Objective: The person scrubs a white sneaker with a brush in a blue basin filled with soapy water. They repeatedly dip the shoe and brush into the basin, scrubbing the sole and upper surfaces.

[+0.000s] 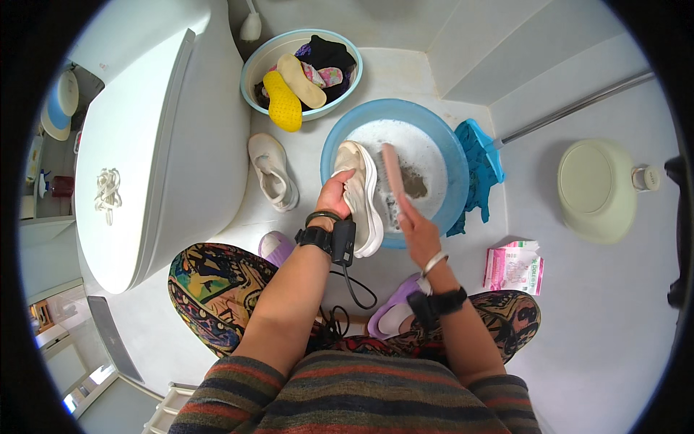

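Observation:
My left hand (334, 194) grips a white shoe (363, 200) on its side, sole to the right, over the left part of a blue plastic basin (452, 163). Foamy water (428, 146) fills the basin, with a greyish patch near its middle. In my right hand (422, 236) is the handle of a pink brush (393, 169), held over the foam to the right of the shoe and apart from it. The brush is slightly blurred. Another white shoe (272, 172) lies on the floor left of the basin.
A laundry basin (355, 81) holds clothes, a yellow insole (283, 103) and a cream insole (300, 81). White shoelaces (108, 195) lie on the toilet lid (130, 146). Right are a teal mop (477, 168), a pink-and-white packet (514, 268) and a pale green basin (596, 190).

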A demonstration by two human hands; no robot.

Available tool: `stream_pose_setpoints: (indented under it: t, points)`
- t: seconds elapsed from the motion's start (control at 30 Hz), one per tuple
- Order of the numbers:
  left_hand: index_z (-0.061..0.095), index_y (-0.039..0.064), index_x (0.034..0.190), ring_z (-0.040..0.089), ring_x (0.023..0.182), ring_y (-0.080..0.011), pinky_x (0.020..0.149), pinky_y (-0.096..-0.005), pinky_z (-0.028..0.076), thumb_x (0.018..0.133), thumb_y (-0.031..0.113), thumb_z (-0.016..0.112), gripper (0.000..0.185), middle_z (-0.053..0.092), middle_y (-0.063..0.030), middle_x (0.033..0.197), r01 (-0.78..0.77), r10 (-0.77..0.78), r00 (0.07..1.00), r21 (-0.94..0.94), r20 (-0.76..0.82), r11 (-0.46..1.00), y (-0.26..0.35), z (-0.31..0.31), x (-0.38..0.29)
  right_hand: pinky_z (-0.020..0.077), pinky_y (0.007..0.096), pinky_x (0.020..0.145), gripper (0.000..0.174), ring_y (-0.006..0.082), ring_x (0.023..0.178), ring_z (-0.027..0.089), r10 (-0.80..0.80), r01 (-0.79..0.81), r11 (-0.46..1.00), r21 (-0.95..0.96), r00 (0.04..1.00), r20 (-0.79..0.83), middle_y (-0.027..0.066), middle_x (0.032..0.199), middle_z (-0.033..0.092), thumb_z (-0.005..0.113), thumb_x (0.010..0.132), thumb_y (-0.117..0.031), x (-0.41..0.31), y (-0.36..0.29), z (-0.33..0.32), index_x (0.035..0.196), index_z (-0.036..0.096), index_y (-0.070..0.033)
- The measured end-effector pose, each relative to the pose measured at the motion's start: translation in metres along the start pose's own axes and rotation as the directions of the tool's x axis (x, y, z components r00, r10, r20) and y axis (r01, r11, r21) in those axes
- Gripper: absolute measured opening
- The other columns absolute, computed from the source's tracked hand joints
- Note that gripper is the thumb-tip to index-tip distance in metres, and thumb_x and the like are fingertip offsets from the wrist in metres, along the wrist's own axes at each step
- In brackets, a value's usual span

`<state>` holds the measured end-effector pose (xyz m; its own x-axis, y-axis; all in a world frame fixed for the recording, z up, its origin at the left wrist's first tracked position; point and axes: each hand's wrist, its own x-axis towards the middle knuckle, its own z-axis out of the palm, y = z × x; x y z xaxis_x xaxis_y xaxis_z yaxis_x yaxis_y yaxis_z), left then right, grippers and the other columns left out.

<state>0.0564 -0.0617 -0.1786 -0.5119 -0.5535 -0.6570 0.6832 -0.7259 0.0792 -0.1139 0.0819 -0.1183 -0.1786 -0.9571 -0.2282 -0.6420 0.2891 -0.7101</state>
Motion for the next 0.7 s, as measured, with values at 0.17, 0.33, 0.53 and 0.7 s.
stream_pose_setpoints:
  t: [0.17, 0.33, 0.53, 0.7]
  points:
    - [0.048, 0.001, 0.125, 0.059, 0.099, -0.0306, 0.088, -0.0465, 0.05, 0.096, 0.02, 0.047, 0.035, 0.06, -0.0164, 0.112, -0.064, 0.063, 0.997, -0.031, -0.052, 0.997, -0.018, 0.003, 0.009, 0.0489, 0.0478, 0.069, 0.049, 0.0407, 0.082, 0.061, 0.06, -0.002, 0.901, -0.433, 0.991, 0.12, 0.0233, 0.081, 0.062, 0.05, 0.092, -0.021, 0.012, -0.056, 0.006, 0.14, 0.038, -0.024]
    - [0.046, 0.001, 0.127, 0.057, 0.105, -0.0327, 0.092, -0.0472, 0.047, 0.097, 0.022, 0.044, 0.037, 0.057, -0.0175, 0.119, 0.0, -0.004, 0.998, -0.057, -0.061, 0.998, -0.018, -0.006, 0.016, 0.0492, 0.0515, 0.071, 0.049, 0.0427, 0.077, 0.061, 0.02, 0.002, 0.847, -0.532, 0.999, 0.035, 0.0239, 0.079, 0.06, 0.047, 0.093, -0.025, 0.038, -0.086, 0.003, 0.14, 0.033, -0.03]
    - [0.048, 0.001, 0.125, 0.057, 0.104, -0.0321, 0.091, -0.0462, 0.047, 0.094, 0.017, 0.049, 0.035, 0.057, -0.0165, 0.118, -0.028, 0.024, 0.99, -0.029, -0.14, 0.999, -0.027, -0.005, 0.018, 0.0485, 0.0534, 0.07, 0.037, 0.0444, 0.078, 0.061, 0.122, -0.017, 0.857, -0.516, 0.978, 0.171, 0.0246, 0.085, 0.062, 0.045, 0.093, -0.023, 0.022, -0.097, -0.004, 0.13, 0.041, -0.023]
    - [0.049, 0.001, 0.124, 0.058, 0.101, -0.03, 0.089, -0.0458, 0.048, 0.094, 0.018, 0.05, 0.035, 0.058, -0.0152, 0.116, 0.041, -0.047, 0.994, -0.061, -0.096, 0.997, -0.026, 0.001, 0.008, 0.0484, 0.0533, 0.072, 0.04, 0.0446, 0.08, 0.061, 0.089, 0.004, 0.856, -0.517, 0.984, 0.157, 0.0254, 0.085, 0.063, 0.043, 0.092, -0.023, 0.038, -0.071, 0.003, 0.133, 0.038, -0.023]
